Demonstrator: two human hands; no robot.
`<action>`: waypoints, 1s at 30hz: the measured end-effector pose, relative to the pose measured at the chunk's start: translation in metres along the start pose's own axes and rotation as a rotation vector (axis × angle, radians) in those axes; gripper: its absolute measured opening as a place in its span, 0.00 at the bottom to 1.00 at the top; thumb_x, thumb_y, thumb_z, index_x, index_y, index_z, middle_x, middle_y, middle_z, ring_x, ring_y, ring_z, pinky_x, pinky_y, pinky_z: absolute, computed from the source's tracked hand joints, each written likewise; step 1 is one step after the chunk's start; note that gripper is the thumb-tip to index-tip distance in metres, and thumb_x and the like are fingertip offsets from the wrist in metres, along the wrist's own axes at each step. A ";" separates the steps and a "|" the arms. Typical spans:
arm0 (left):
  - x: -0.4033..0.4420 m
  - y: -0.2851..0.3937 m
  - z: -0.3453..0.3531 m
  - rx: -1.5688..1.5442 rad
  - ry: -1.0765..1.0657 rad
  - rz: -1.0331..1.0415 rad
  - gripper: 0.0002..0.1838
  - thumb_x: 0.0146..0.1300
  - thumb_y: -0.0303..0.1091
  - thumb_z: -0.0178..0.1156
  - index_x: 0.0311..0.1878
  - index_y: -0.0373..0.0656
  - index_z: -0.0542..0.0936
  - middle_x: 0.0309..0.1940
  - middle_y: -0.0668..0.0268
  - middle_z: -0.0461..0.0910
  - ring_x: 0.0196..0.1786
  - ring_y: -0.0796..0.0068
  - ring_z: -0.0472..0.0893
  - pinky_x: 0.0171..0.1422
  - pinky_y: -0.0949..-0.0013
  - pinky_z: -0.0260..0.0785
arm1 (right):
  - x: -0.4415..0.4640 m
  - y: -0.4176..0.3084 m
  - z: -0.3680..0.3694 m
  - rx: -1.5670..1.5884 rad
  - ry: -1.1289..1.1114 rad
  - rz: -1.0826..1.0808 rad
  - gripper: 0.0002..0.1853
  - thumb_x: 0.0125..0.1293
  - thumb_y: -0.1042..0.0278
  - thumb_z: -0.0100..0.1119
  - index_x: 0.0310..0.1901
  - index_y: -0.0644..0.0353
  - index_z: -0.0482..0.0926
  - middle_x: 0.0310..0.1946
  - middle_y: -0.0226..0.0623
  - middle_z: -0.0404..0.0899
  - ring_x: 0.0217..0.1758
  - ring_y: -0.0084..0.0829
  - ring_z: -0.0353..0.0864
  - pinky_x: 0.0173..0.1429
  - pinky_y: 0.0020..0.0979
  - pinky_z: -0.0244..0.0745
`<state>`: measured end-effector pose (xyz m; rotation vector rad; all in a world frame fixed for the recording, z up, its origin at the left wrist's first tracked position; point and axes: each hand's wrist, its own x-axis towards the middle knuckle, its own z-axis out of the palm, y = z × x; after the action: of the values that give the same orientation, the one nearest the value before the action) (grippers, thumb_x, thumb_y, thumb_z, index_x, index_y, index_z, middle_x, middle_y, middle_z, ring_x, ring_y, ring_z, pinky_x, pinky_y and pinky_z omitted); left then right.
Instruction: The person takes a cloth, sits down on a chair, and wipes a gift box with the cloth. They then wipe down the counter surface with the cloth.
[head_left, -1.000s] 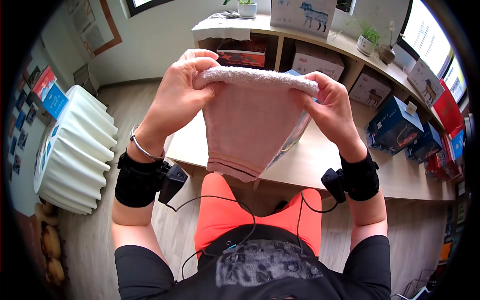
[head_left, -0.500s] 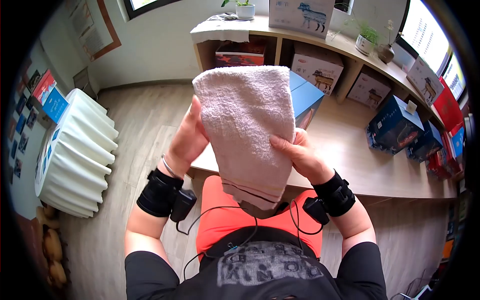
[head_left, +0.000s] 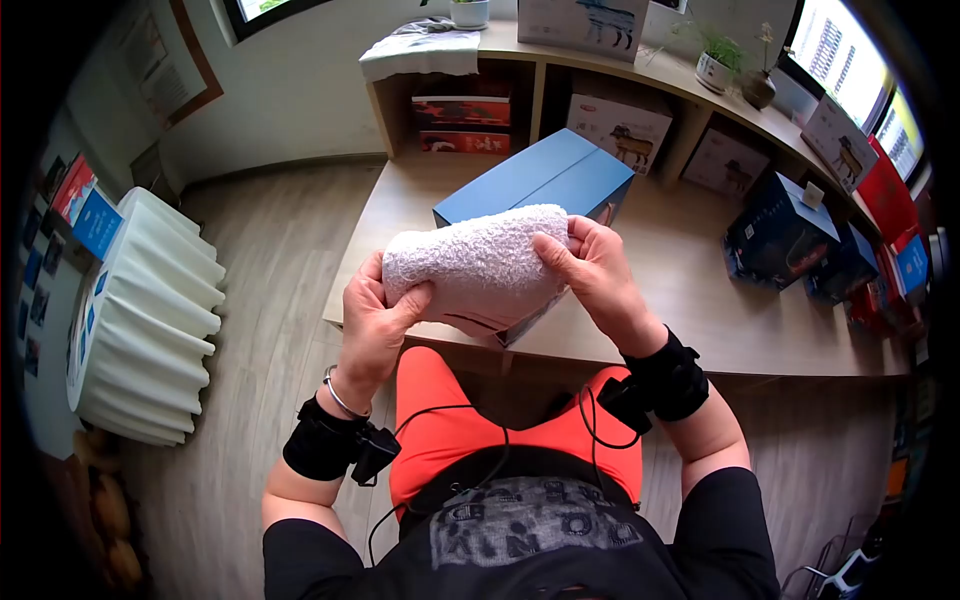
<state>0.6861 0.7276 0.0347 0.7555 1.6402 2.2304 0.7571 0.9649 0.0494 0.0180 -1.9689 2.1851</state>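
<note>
A pale pinkish-white terry towel [head_left: 475,262], folded over, is held up between my hands above my knees. My left hand [head_left: 378,318] grips its left end, thumb on the near face and fingers behind. At the upper right end, my right hand [head_left: 598,270] pinches the towel with the thumb in front; the other fingers are partly hidden. A dark stripe shows near the towel's lower edge. Just behind it, a blue box [head_left: 545,175] sits on the wooden counter [head_left: 670,290], its lower part partly covered by the towel and my hands.
Shelves hold white cartons [head_left: 618,125] and red boxes [head_left: 462,112]. Dark blue boxes [head_left: 780,235] stand on the counter's right. Potted plants [head_left: 714,72] and a grey cloth [head_left: 425,48] lie along the top. A white-draped table [head_left: 150,320] stands left. Cables [head_left: 505,430] run from my wrist straps.
The towel has gone from hanging long and upright to a shorter, folded bundle held lower. My left hand now grips its left end, and the blue box behind shows more.
</note>
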 end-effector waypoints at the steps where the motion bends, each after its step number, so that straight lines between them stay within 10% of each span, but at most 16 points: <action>1: 0.000 0.003 0.002 0.039 0.034 0.035 0.26 0.63 0.20 0.60 0.63 0.32 0.64 0.49 0.57 0.79 0.51 0.73 0.80 0.57 0.69 0.75 | 0.000 -0.002 0.003 0.009 0.054 0.011 0.26 0.68 0.67 0.60 0.62 0.72 0.65 0.41 0.41 0.82 0.45 0.23 0.80 0.50 0.26 0.77; 8: 0.013 0.015 0.017 0.003 0.128 0.245 0.33 0.63 0.19 0.59 0.70 0.34 0.58 0.47 0.58 0.80 0.50 0.75 0.79 0.59 0.72 0.71 | -0.007 -0.004 0.025 -0.390 0.022 -0.438 0.47 0.54 0.77 0.68 0.72 0.62 0.49 0.49 0.48 0.78 0.52 0.34 0.79 0.60 0.32 0.72; 15: 0.022 0.037 0.019 0.301 -0.054 0.227 0.39 0.53 0.16 0.64 0.69 0.33 0.61 0.50 0.56 0.78 0.55 0.68 0.77 0.64 0.69 0.67 | 0.016 -0.016 0.011 -0.663 0.058 -0.642 0.37 0.49 0.86 0.61 0.64 0.57 0.66 0.55 0.48 0.77 0.57 0.46 0.78 0.59 0.35 0.73; 20: 0.031 0.051 0.022 0.649 0.034 0.273 0.25 0.49 0.17 0.62 0.53 0.37 0.76 0.47 0.60 0.79 0.54 0.64 0.76 0.60 0.67 0.67 | 0.032 -0.027 -0.006 -0.726 0.117 -0.627 0.23 0.50 0.81 0.64 0.52 0.58 0.79 0.49 0.45 0.79 0.51 0.40 0.80 0.53 0.33 0.74; 24: 0.044 0.055 0.007 0.944 0.045 0.462 0.14 0.53 0.20 0.67 0.44 0.38 0.80 0.53 0.66 0.75 0.53 0.79 0.73 0.58 0.74 0.66 | 0.028 -0.041 -0.006 -0.673 0.204 -0.595 0.12 0.50 0.75 0.68 0.39 0.61 0.84 0.47 0.39 0.76 0.53 0.34 0.74 0.53 0.32 0.72; 30: 0.052 0.030 0.003 -0.174 -0.237 0.064 0.27 0.62 0.39 0.66 0.60 0.34 0.72 0.53 0.62 0.78 0.54 0.74 0.78 0.62 0.68 0.69 | 0.036 -0.023 -0.009 0.185 -0.057 -0.133 0.18 0.69 0.59 0.59 0.48 0.67 0.79 0.39 0.32 0.83 0.38 0.20 0.81 0.44 0.24 0.78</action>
<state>0.6479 0.7465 0.0762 0.9936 1.3116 2.1931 0.7263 0.9807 0.0762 0.2349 -1.7317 2.2933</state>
